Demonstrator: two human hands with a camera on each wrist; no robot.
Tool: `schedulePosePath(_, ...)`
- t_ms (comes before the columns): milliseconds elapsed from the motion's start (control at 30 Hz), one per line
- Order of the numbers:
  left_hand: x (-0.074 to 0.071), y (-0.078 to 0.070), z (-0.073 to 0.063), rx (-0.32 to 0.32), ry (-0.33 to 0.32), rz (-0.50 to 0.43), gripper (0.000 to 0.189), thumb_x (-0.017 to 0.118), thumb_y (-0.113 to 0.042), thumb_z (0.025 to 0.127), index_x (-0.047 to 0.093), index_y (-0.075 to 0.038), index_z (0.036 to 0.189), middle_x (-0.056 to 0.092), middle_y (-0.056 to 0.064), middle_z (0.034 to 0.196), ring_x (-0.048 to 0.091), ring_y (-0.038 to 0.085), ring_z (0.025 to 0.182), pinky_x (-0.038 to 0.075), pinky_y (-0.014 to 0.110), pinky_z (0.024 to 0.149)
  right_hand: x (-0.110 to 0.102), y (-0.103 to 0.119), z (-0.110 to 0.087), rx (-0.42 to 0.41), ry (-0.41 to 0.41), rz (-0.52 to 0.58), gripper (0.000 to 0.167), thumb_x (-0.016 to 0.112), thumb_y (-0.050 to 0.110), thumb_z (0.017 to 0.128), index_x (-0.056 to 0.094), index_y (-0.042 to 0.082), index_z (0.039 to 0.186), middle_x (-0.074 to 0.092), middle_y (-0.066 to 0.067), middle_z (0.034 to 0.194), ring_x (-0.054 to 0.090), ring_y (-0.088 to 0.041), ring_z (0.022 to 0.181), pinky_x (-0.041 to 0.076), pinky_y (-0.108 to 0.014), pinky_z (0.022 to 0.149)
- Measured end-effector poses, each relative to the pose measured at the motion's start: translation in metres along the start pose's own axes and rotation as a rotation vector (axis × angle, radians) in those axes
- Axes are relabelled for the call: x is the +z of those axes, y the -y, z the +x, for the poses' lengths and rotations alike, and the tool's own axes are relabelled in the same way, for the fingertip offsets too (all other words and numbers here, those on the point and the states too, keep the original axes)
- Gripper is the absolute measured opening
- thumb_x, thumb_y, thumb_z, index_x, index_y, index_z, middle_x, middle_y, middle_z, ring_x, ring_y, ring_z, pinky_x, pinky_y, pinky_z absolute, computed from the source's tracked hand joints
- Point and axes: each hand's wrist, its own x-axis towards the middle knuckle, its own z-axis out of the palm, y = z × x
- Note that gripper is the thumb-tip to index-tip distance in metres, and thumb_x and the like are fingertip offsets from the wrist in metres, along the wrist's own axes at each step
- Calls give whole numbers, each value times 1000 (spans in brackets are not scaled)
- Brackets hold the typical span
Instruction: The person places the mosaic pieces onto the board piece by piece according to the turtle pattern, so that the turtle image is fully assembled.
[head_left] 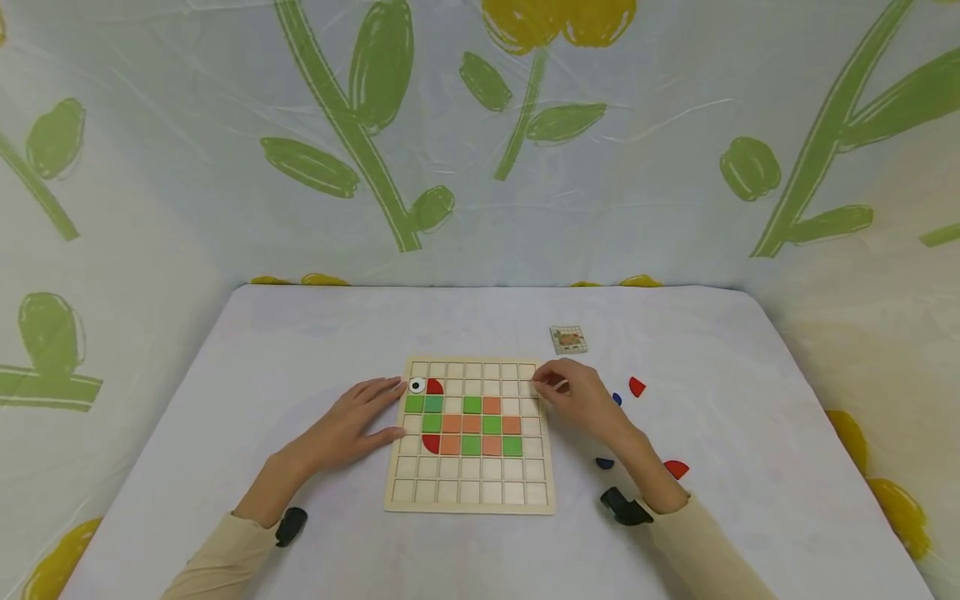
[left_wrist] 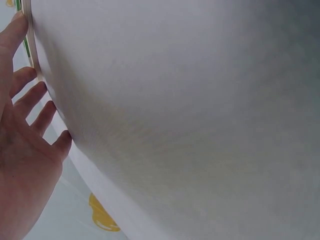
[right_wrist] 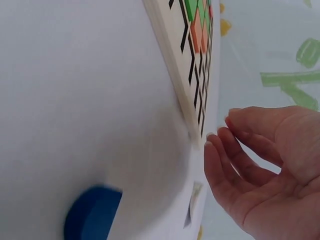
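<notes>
A wooden grid board (head_left: pixel 470 496) lies on the table with green squares (head_left: pixel 472 405), orange squares (head_left: pixel 452 424), two red rounded pieces (head_left: pixel 435 387) and a white eye piece (head_left: pixel 417 385) in its cells. My left hand (head_left: pixel 347 429) is spread along the board's left side, its fingertips at the edge; the left wrist view also shows this hand (left_wrist: pixel 30 135). At the board's upper right edge is my right hand (head_left: pixel 581 400), fingers loosely bent. In the right wrist view this hand (right_wrist: pixel 270 165) shows nothing between thumb and fingers.
A small picture card (head_left: pixel 569 339) lies beyond the board's upper right corner. To the right are red pieces (head_left: pixel 637 387) and dark blue pieces (head_left: pixel 604 462), some close to my right forearm. A floral cloth wall (head_left: pixel 480 225) rises behind the table.
</notes>
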Motion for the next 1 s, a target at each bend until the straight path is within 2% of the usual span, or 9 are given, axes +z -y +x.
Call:
schedulePosePath(233, 1, 2, 1, 8, -2, 7, 71, 69, -40, 99, 43, -8, 157, 43, 13, 159, 37, 38, 145, 35, 59, 115, -16, -12, -9, 44, -65, -44, 10, 72, 4, 96, 72, 1, 105, 70, -6, 99, 66, -22, 90, 59, -39, 80)
schedulePosePath(533, 2, 2, 1, -4, 2, 13, 72, 71, -40, 98, 43, -7, 157, 42, 13, 159, 36, 38, 146, 35, 59, 115, -38, -29, -24, 61, -128, -94, 14, 70, 1, 96, 71, -3, 109, 71, -12, 102, 67, -27, 92, 59, -38, 76)
schedulePosePath(767, 2, 2, 0, -3, -1, 9, 72, 71, -39, 98, 44, -7, 156, 42, 14, 159, 36, 39, 146, 34, 60, 116, -54, -42, -35, 132, -162, -144, 17, 70, 3, 96, 71, -3, 113, 69, -16, 102, 63, -27, 86, 55, -31, 72)
schedulePosePath(867, 2, 2, 0, -1, -1, 12, 72, 71, -39, 98, 43, -7, 157, 42, 13, 159, 36, 39, 146, 35, 60, 116, -61, -47, -39, 164, -170, -157, 18, 68, 2, 97, 71, -3, 114, 67, -17, 105, 62, -29, 87, 56, -35, 75)
schedulePosePath(1000, 2, 1, 0, 2, -2, 7, 71, 70, -39, 99, 43, -7, 157, 42, 13, 159, 36, 38, 146, 34, 59, 116, -67, -52, -44, 217, -158, -154, 21, 67, 2, 97, 70, -3, 118, 65, -23, 115, 65, -36, 97, 59, -49, 85)
